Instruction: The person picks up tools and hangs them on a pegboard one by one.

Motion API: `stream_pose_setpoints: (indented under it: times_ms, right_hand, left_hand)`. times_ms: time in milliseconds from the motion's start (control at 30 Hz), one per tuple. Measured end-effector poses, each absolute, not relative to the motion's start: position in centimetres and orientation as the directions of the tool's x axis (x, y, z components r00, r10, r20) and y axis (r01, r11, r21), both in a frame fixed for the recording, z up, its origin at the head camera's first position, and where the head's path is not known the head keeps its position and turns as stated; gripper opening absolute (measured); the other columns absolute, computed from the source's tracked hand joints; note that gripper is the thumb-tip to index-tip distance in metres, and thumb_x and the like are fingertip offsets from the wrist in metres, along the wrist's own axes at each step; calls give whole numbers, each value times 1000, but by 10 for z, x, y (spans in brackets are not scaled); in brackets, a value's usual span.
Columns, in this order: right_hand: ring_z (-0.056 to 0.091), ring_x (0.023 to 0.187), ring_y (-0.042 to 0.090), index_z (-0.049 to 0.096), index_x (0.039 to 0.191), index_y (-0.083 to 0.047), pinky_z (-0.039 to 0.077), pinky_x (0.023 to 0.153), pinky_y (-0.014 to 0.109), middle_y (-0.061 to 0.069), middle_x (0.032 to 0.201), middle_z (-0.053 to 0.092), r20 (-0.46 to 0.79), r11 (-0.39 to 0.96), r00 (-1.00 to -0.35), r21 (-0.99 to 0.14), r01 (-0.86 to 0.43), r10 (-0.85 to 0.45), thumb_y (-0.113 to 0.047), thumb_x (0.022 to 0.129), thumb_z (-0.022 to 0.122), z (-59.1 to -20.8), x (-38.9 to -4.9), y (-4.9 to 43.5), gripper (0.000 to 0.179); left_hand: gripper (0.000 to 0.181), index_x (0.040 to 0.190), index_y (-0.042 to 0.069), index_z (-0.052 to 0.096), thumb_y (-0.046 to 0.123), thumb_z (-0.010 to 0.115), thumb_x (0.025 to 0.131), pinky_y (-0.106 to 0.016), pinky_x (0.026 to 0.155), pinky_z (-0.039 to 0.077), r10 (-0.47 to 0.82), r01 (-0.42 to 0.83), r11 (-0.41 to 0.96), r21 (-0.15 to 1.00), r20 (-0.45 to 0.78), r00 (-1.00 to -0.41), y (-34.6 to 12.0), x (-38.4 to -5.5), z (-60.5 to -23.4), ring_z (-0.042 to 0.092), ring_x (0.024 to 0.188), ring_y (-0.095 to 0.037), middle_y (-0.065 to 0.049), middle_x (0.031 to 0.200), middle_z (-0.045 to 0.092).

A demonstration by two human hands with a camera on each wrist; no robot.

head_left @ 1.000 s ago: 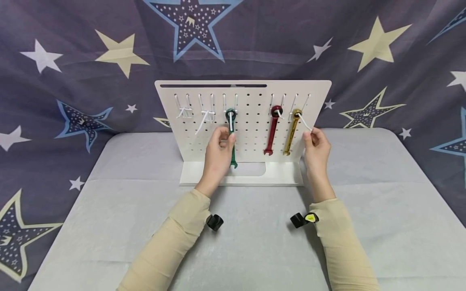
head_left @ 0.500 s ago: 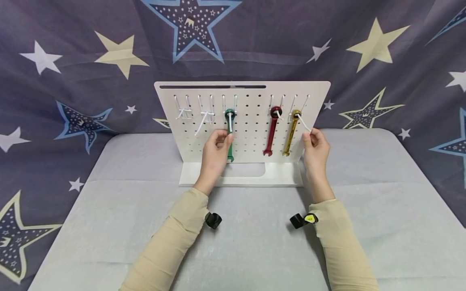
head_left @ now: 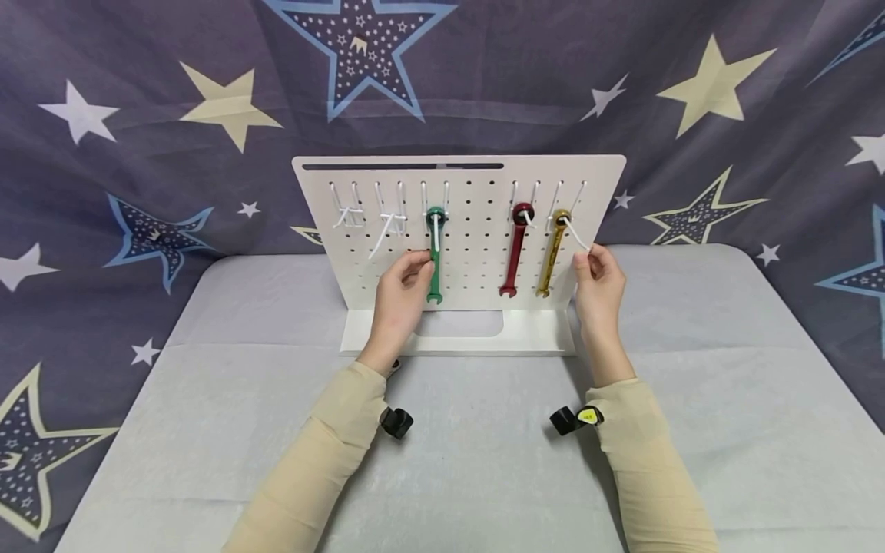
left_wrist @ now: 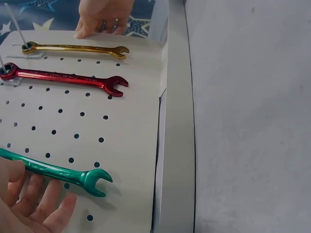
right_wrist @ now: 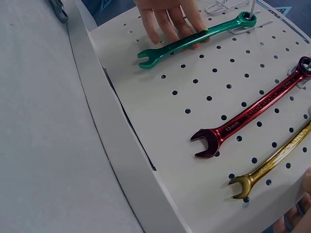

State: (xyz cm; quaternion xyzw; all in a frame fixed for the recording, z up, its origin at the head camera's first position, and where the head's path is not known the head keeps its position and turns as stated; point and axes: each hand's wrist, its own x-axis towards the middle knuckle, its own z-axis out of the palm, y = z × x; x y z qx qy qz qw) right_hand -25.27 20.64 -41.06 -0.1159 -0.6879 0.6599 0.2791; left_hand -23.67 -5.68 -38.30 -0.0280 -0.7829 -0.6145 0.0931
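"13mm" on the red wrench between left hand and right hand, tiny print on yellow label below the latter, illegible

Green wrench (ring up) on hook, white pegboard behind

The grey table carries the white pegboard stand and a partly visible dark object.
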Motion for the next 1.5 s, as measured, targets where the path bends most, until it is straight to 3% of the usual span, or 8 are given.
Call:
stream_pose_setpoints:
  times_ms: [333,667,1500]
  right_hand:
    - [53,82,4,60,113,10,44,78,19,-11,83,57,233,115,-819,-972,-203,524,-13,97,63,-410,-253,206,28]
    - [52,80,4,61,109,8,43,76,18,-12,80,56,245,113,-812,-969,-219,530,-12,96,64,-410,-253,206,25]
    - [54,81,4,60,110,9,44,78,19,-9,83,56,246,97,-816,-969,-229,523,-9,97,63,-410,-252,205,23]
  left_hand:
    - [31,130,5,62,14,58,101,-34,101,44,15,229,305,924,236,-972,-75,-222,-383,60,115,-23,-10,127,64]
    - [32,131,6,63,20,58,102,-42,97,47,90,209,387,898,189,-978,-98,-203,-373,59,115,-28,-9,130,64]
    - [26,123,6,68,17,61,100,-44,89,50,196,137,530,837,37,-980,-144,-161,-381,63,106,-27,-10,118,69]
